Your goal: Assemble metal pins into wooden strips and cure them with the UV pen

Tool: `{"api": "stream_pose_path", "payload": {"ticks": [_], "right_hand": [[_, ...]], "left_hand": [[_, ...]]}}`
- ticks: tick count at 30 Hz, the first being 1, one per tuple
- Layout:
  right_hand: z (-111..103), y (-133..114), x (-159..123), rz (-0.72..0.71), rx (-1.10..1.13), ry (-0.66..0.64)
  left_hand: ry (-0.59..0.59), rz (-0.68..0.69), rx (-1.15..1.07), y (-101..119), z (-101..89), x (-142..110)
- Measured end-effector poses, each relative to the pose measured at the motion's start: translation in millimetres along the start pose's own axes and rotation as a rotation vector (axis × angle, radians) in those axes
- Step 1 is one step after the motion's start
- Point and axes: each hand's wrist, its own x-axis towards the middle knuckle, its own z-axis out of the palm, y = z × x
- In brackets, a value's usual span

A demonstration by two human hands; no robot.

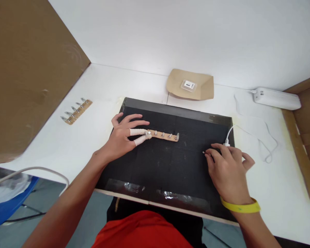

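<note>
My left hand point(122, 135) has white covers on its thumb and index finger. Those two fingers pinch the left end of a tan strip point(165, 135), where a small pale metal-like piece sits; the other fingers are spread. Several small metal pieces stand along this strip, which lies on a black mat point(165, 165). Toward the mat's right side, my right hand point(226, 168) has thumb and index finger closed on a small piece with a shiny tip point(204, 152). The fingers hide most of it, so its kind is unclear. A white cable plug point(226, 141) shows just behind the right knuckles.
A similar strip point(77, 112) with metal pieces lies on the white table at left. Behind the mat, a brown paper tray point(206, 86) holds a small clear labelled box point(188, 85). A white power strip point(276, 99) stands at right. Brown panels point(33, 75) flank the table.
</note>
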Motion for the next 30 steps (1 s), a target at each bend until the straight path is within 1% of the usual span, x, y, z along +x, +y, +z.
{"api": "stream_pose_path", "payload": {"ticks": [5, 8, 10, 12, 15, 18, 20, 22, 24, 25, 26, 28, 29, 30], "right_hand": [[-4, -2, 4, -0.097, -0.076, -0.05], [-10, -1, 5, -0.152, -0.002, -0.038], [-16, -2, 6, -0.125, 0.133, -0.043], [-25, -5, 9, -0.056, 0.292, -0.075], [-40, -16, 17, 0.026, 0.587, -0.128], [-54, -31, 26, 0.055, 0.947, -0.22], [-59, -39, 28, 0.042, 1.055, -0.22], [-60, -44, 26, -0.043, 1.0, -0.158], [-59, -43, 20, -0.173, 0.846, -0.081], [-58, -42, 16, -0.211, 0.759, -0.042], [-57, -40, 11, -0.206, 0.689, 0.001], [-54, -38, 3, -0.103, 0.599, 0.076], [-53, -38, -1, -0.078, 0.572, 0.094], [-51, -39, -5, -0.116, 0.558, 0.108]], "left_hand": [[0.018, 0.02, -0.006, 5, 5.8, 1], [0.043, 0.044, -0.013, 8, 8.2, 2], [0.036, 0.053, -0.035, 11, 8.9, 3], [0.012, 0.075, -0.075, 16, 9.5, 5], [-0.036, 0.146, -0.161, 28, 11.8, 6], [-0.081, 0.198, -0.274, 39, 17.5, 6], [-0.103, 0.229, -0.356, 45, 23.2, 4], [-0.121, 0.265, -0.416, 48, 29.6, 1], [-0.141, 0.297, -0.442, 49, 35.7, -1], [-0.153, 0.308, -0.449, 49, 38.3, -2], [-0.166, 0.315, -0.455, 49, 40.5, -2], [-0.187, 0.326, -0.469, 50, 43.8, -3], [-0.2, 0.333, -0.48, 51, 45.2, -3], [-0.219, 0.336, -0.491, 52, 46.5, -3]]}}
